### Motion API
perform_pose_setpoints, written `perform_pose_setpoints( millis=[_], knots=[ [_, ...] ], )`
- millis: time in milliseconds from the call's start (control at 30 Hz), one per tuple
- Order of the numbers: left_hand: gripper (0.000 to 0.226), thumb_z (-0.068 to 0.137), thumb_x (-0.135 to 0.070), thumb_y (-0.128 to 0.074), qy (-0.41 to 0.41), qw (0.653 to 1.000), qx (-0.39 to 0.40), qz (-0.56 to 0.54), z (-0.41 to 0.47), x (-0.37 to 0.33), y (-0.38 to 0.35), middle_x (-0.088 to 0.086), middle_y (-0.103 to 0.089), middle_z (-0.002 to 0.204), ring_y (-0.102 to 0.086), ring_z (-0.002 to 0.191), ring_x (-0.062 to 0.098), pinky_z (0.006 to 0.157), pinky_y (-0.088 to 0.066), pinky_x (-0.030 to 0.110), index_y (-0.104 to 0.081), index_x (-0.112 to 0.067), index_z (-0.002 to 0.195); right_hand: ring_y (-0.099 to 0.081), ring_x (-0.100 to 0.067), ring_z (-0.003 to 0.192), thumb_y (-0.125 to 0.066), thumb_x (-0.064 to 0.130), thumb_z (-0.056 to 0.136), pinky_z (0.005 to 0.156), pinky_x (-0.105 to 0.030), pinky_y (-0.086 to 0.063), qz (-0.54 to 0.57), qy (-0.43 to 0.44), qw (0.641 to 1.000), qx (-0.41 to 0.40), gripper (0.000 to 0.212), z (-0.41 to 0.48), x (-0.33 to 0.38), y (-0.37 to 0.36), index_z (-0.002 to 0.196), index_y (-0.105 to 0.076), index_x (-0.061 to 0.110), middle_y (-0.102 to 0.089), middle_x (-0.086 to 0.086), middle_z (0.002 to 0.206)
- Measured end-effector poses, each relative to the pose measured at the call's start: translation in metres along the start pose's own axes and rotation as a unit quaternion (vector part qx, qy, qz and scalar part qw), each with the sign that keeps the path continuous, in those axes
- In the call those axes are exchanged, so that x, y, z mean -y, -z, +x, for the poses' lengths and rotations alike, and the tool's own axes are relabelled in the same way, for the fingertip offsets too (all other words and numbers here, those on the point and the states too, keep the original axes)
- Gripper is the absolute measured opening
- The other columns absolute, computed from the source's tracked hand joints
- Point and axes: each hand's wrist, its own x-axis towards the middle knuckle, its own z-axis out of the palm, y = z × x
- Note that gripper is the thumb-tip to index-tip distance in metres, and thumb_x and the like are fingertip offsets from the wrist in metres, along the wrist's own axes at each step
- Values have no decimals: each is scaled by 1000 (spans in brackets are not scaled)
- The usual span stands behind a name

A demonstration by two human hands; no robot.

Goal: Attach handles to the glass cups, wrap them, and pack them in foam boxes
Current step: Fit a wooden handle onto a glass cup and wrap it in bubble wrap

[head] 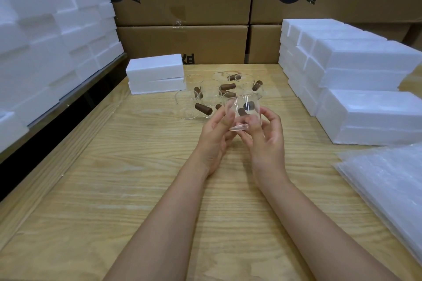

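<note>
Now my left hand [217, 136] and right hand [267, 138] together grip one glass cup [242, 113]; about seven handled cups [187, 107] cluster behind it.

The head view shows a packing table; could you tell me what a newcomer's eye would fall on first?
At the centre, the left hand and right hand hold a clear glass cup over the wooden table. Just behind it stands a cluster of cups with brown handles, and white foam boxes are stacked high on both sides.
</note>
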Motion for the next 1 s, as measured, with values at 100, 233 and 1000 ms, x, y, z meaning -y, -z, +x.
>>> perform_pose_setpoints(
  millis=[100, 233, 1000],
  knots=[
    [84, 66, -50, -81, 15, 1000, 25, 5, -1, -1, 1, 12, -63, 127, -61, 112, 23, 98, -45, 38, -44, -30, 139, -67, -17, 91, -57, 36, 91, 83, -31, -55, 48, -56, 997, -7, 25, 2, 0, 1, 112, -55, 23, -64, -6, 111],
    [62, 82, -21, -57, 10, 999, 39, -18, 0, 2, 3, 10, -65, 122, -67, 104, 12, 91, -51, 30, -39, -30, 140, -58, -30, 96, -42, 30, 100, 77, -33, -57, 128, -132, 983, -10, 33, 4, 0, 0, 125, -53, 11, -56, -13, 132],
    [99, 54, -33, -89, -36, 999, 2, 4, -1, 1, -1, 9, -68, 117, -59, 120, 19, 94, -49, 25, -39, -36, 139, -65, -20, 93, -64, 43, 75, 86, -29, -53, 109, -79, 991, -17, 45, 9, 6, 6, 112, -52, 22, -62, -8, 98]
  ],
)
